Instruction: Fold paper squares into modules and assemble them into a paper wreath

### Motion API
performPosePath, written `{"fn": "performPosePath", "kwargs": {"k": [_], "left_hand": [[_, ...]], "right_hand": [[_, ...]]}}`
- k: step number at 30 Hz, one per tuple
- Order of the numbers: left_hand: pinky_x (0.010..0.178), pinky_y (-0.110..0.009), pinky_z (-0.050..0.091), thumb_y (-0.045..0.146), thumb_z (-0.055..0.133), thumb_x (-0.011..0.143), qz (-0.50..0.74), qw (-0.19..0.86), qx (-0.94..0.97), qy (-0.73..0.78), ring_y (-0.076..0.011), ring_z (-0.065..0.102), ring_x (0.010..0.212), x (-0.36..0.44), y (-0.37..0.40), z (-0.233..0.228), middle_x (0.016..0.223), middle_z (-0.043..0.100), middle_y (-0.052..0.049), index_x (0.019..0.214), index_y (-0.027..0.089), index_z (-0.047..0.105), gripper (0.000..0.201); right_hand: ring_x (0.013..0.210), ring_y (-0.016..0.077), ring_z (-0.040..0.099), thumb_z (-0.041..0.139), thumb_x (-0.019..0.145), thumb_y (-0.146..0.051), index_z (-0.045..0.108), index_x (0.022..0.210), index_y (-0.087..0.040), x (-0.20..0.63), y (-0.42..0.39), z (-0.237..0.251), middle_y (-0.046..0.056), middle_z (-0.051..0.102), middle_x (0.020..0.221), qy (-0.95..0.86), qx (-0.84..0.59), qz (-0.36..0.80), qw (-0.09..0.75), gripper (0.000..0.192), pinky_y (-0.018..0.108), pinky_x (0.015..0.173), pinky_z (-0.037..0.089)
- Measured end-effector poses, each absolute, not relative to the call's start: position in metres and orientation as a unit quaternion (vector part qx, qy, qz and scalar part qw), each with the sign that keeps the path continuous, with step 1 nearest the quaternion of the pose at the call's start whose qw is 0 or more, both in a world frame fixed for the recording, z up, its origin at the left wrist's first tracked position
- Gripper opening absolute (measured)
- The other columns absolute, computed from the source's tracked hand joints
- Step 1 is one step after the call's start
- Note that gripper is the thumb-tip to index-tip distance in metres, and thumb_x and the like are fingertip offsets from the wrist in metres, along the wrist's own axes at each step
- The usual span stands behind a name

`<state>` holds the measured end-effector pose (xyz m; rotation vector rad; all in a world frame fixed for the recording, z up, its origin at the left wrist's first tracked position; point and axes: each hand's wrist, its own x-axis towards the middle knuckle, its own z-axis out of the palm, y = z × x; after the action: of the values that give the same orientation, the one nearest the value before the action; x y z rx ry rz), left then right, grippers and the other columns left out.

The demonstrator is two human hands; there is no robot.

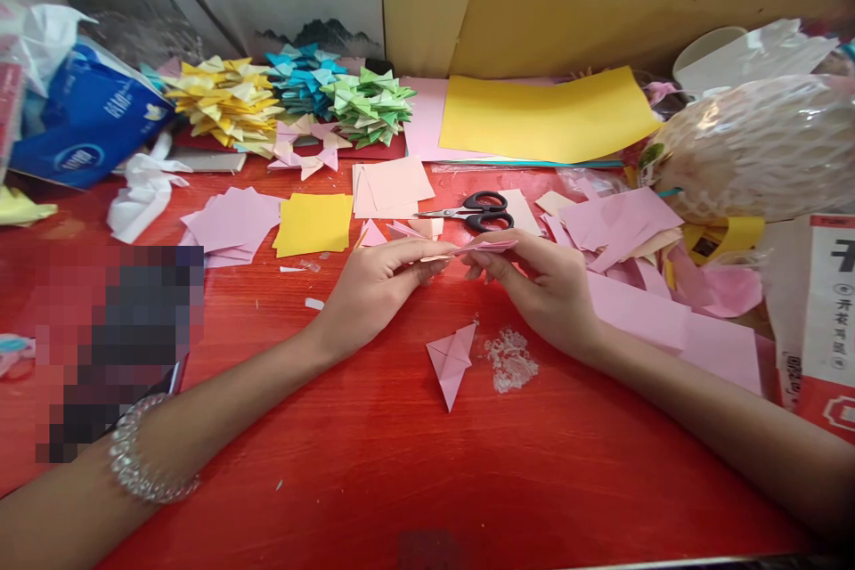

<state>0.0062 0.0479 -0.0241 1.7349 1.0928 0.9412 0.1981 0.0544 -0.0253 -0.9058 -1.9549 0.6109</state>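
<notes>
Right now both hands meet over the red tabletop (374, 463), pinching one small folded pink paper piece (482, 246) between them: the left hand (374, 285) closes its fingers on the near end, and the right hand (548, 285) closes its fingers on the far end. To crease well, I judge the edges should be lined up first, then pressed flat with a fingertip. A finished pink fold (452, 361) lies just below, with scissors (477, 210) beyond.
</notes>
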Motion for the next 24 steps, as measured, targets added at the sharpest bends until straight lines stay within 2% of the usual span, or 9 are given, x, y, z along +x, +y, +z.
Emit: {"fn": "performPosePath", "kwargs": {"k": [14,24], "left_hand": [[0.078,-0.025,0.047,0.027,0.052,0.086,0.373,0.43,0.689,0.449,-0.0137,0.062,0.084,0.0066,0.0469,-0.0221,0.096,0.069,-0.002,0.104,0.022,0.068,0.024],[0.077,-0.024,0.048,0.026,0.052,0.086,0.372,0.425,0.691,0.451,-0.0137,0.062,0.083,0.007,0.0473,-0.0216,0.097,0.07,-0.002,0.103,0.022,0.068,0.024]], "right_hand": [[0.065,0.011,0.061,0.05,0.088,-0.015,0.062,0.091,-0.018,0.1992,0.0532,-0.0258,0.001,0.065,0.072,-0.794,-0.371,0.217,0.43,0.013,0.025,0.061,0.051],[0.065,0.0108,0.061,0.049,0.087,-0.009,0.061,0.092,-0.02,0.1998,0.0529,-0.026,0.0,0.065,0.072,-0.807,-0.368,0.182,0.425,0.017,0.026,0.061,0.051]]}}
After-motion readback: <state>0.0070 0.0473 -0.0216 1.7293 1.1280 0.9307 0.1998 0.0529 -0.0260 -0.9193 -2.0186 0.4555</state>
